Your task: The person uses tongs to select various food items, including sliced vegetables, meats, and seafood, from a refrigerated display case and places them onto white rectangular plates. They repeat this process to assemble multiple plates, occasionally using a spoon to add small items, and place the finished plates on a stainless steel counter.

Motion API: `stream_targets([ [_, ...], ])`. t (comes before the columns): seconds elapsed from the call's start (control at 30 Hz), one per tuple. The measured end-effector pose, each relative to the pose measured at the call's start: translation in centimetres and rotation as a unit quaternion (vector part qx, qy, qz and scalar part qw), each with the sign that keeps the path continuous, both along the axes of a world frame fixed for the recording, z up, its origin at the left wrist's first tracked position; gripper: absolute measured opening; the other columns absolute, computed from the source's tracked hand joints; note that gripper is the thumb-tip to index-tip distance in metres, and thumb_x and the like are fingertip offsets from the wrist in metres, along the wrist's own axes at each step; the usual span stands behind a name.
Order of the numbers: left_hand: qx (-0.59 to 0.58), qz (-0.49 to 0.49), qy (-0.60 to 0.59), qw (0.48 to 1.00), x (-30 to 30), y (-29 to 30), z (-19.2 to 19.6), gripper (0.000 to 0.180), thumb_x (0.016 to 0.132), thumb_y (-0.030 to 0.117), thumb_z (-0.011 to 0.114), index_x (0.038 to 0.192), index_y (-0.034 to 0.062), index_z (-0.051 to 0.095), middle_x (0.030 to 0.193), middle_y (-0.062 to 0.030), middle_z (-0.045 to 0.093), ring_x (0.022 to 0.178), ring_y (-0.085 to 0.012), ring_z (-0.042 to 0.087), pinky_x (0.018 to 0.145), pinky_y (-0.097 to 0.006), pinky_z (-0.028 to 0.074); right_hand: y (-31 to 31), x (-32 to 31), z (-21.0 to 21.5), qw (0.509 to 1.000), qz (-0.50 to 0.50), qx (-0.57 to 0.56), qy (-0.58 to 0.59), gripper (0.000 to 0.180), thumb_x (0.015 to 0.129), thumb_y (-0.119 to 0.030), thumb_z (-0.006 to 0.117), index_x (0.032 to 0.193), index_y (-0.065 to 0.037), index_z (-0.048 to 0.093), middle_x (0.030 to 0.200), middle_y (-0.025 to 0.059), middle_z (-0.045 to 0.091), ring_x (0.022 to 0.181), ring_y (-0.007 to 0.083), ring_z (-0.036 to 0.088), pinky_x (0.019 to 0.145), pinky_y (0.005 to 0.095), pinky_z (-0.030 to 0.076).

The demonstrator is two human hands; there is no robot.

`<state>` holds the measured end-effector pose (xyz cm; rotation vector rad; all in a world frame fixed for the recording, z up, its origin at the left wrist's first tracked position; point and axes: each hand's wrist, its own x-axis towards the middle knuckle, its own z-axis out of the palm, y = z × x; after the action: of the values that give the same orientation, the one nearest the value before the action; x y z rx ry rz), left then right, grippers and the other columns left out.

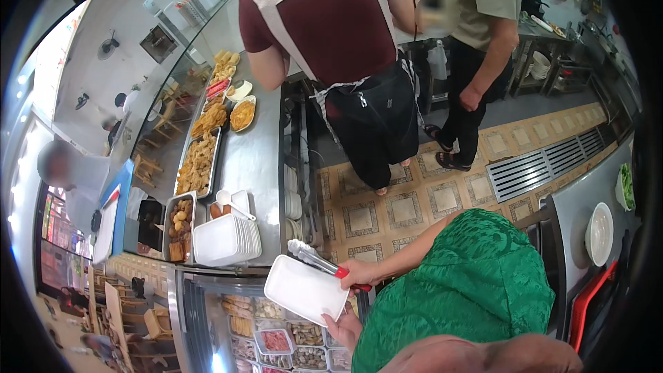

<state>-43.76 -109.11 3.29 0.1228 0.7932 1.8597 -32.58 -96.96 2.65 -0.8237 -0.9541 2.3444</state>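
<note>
Head view: a white foam tray point(306, 290) is held tilted at the near centre, above a glass display case point(276, 342) of packed food. The tray's near right edge is gripped by the left hand point(343, 329). The right hand point(357, 275) is closed around the red handles of metal tongs point(319, 262), whose tips lie over the tray's far edge. A stack of white trays point(224, 240) is seen just left, on the steel counter point(252, 159).
</note>
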Motion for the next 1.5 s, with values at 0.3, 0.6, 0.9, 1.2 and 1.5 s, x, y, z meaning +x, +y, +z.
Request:
stream_targets([
  [0.3, -0.035, 0.015, 0.074, 0.997, -2.9, -13.7, 0.6, 0.045, 0.094, 0.03, 0.039, 0.13, 0.0028, 0.035, 0.126, -0.0126, 0.047, 0.11, -0.0248, 0.049, 0.086, -0.038, 0.042, -9.9, -1.8, -0.4, 0.997, 0.068, -0.035, 0.009, 0.023, 0.069, 0.0, 0.06, 0.091, 0.001, 0.055, 0.067, 0.0097, 0.061, 0.05, 0.0161, 0.061, 0.041, 0.0267, 0.047],
  [0.6, -0.194, 0.027, 0.163, 0.967, -4.5, -18.4, -2.9, 0.028, 0.09, 0.026, 0.052, 0.074, 0.0042, 0.053, 0.059, -0.0043, 0.05, 0.047, -0.014, 0.046, 0.042, -0.025, 0.034, -5.1, -2.0, 0.2, 0.996, -0.042, -0.005, -0.075, 0.023, 0.065, 0.002, 0.057, 0.087, -0.002, 0.049, 0.066, 0.0083, 0.052, 0.046, 0.0186, 0.052, 0.038, 0.0301, 0.044],
  [0.9, -0.299, 0.159, 0.057, 0.939, -1.7, -14.7, -3.5, 0.041, 0.089, 0.032, 0.054, 0.059, 0.0061, 0.044, 0.043, 0.0012, 0.029, 0.034, -0.0101, 0.027, 0.035, -0.026, 0.021, 13.5, -0.4, -8.4, 0.986, -0.069, 0.106, -0.111, 0.016, 0.066, 0.004, 0.052, 0.08, -0.002, 0.049, 0.059, 0.0074, 0.051, 0.042, 0.0174, 0.051, 0.035, 0.0279, 0.042],
  [1.2, -0.385, 0.109, 0.318, 0.859, 0.9, -12.3, -6.1, 0.03, 0.089, 0.026, 0.055, 0.069, 0.0043, 0.053, 0.044, 0.0019, 0.031, 0.035, -0.009, 0.029, 0.034, -0.025, 0.02, 20.7, -2.5, -3.4, 0.963, -0.166, 0.149, -0.149, 0.015, 0.067, 0.001, 0.054, 0.081, -0.001, 0.051, 0.063, 0.0047, 0.051, 0.049, 0.0146, 0.052, 0.04, 0.027, 0.045],
  [1.5, -0.402, 0.216, 0.069, 0.887, 0.9, -9.6, -4.6, 0.022, 0.091, 0.025, 0.053, 0.08, 0.0052, 0.053, 0.045, 0.0024, 0.027, 0.035, -0.0077, 0.023, 0.035, -0.024, 0.016, 28.3, -8.1, -3.3, 0.971, -0.17, 0.144, -0.084, 0.019, 0.069, 0.003, 0.057, 0.087, -0.001, 0.052, 0.067, 0.0062, 0.056, 0.048, 0.0138, 0.054, 0.041, 0.024, 0.043],
])
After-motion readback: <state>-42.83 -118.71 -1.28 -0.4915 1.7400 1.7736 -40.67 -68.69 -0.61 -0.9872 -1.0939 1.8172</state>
